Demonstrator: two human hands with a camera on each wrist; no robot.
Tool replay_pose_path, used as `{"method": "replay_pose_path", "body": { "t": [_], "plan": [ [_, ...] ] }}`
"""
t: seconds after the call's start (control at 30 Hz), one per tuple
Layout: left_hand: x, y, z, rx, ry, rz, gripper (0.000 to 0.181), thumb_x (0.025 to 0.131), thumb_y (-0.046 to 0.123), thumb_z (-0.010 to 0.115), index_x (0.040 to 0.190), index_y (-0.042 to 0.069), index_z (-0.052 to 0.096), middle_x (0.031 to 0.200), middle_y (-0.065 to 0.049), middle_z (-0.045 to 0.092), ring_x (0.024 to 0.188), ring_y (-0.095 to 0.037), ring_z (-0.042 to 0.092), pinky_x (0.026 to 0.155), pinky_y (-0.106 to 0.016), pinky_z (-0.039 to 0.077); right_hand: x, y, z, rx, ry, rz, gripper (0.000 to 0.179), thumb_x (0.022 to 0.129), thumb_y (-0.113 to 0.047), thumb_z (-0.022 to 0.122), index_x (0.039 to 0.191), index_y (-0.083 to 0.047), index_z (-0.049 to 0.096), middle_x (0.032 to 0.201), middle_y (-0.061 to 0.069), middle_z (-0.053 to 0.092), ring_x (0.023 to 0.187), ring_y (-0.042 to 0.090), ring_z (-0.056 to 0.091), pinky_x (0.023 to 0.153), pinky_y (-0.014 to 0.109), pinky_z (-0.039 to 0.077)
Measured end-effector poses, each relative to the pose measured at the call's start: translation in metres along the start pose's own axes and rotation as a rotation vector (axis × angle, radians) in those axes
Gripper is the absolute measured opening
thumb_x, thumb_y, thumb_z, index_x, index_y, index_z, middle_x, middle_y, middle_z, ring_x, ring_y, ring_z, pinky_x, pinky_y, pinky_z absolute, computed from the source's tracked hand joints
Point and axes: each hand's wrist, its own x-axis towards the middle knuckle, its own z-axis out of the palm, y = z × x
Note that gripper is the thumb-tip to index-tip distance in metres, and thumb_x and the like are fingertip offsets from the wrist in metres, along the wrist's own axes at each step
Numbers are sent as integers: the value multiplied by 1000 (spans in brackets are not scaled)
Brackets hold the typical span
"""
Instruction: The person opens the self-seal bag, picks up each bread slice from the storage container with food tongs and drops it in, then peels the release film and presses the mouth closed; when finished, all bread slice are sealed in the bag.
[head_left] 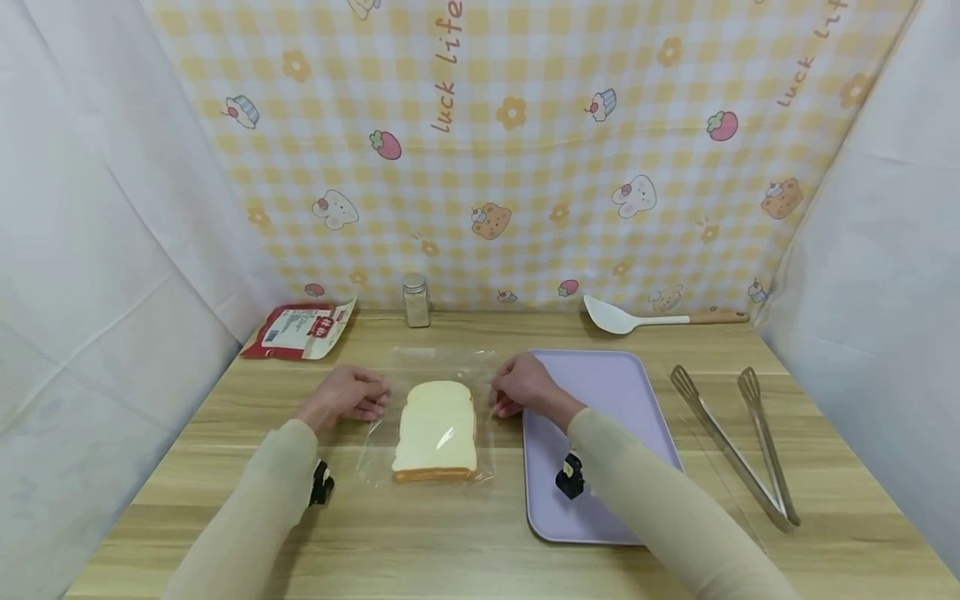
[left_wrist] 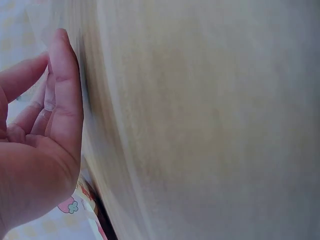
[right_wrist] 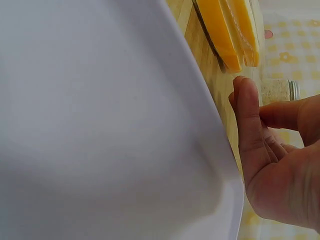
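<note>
A clear plastic bag (head_left: 442,363) lies flat at mid-table, with bread slices (head_left: 437,427) inside it, pale on top with orange-brown crust edges. At the bag's upper left side, my left hand (head_left: 351,395) pinches the film between thumb and fingers. Opposite it, my right hand (head_left: 527,383) pinches the right side, close to the lilac tray (head_left: 592,375). Thumb and forefinger meet on both hands in the wrist views. Beyond the right fingertips, the orange crusts (right_wrist: 220,32) show in the right wrist view; the thin film is hard to make out there.
A red and white food packet (head_left: 298,332) lies at the back left, and a small glass shaker jar (head_left: 416,302) stands behind the bag. At the back right rests a white spatula (head_left: 611,318) with a wooden handle. Spread metal tongs (head_left: 731,450) lie right of the tray.
</note>
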Motion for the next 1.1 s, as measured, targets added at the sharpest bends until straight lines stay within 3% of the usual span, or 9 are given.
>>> {"method": "replay_pose_path", "body": {
  "t": [0.53, 0.67, 0.77, 0.93, 1.0, 1.1],
  "plan": [
    [3, -3, 4, 11, 54, 1, 28, 106, 1, 59, 127, -16, 61, 79, -4, 72, 64, -9, 68, 62, -24, 61, 3, 1, -2, -72, 16, 8, 12, 97, 1, 65, 89, 3, 73, 66, 11, 71, 49, 13, 65, 51, 26, 58],
    [-1, -2, 1, 50, 66, 11, 30, 106, 5, 59, 128, -15, 62, 81, -5, 73, 65, -10, 68, 62, -25, 61, 0, 0, -4, -89, 20, -30, 13, 98, 1, 63, 91, 5, 74, 66, 11, 71, 49, 14, 65, 52, 27, 59],
    [-6, 1, -4, 135, 122, 46, 31, 106, 10, 58, 125, -13, 64, 81, -7, 72, 66, -12, 68, 63, -28, 62, -4, -2, -11, -114, 48, -78, 12, 99, -3, 64, 97, 6, 72, 69, 12, 72, 49, 14, 65, 52, 30, 60],
    [-20, 11, -14, 406, 253, 154, 38, 109, 27, 55, 121, -6, 69, 86, -15, 74, 69, -18, 70, 64, -32, 60, -17, -9, -32, -174, 149, -152, 20, 102, -18, 64, 110, 0, 69, 82, 17, 75, 55, 15, 67, 54, 30, 60],
    [-28, 19, -16, 517, 302, 210, 44, 111, 35, 52, 126, -3, 68, 96, -18, 75, 78, -24, 72, 70, -37, 59, -26, -12, -43, -229, 206, -217, 24, 103, -22, 63, 114, -2, 70, 86, 16, 76, 59, 14, 69, 55, 29, 58],
    [-43, 29, -19, 604, 372, 284, 52, 111, 43, 48, 139, 1, 62, 116, -24, 73, 100, -36, 71, 84, -50, 56, -41, -15, -63, -350, 325, -372, 26, 103, -24, 61, 114, -5, 74, 89, 12, 77, 67, 15, 69, 60, 30, 56]
  ]
}}
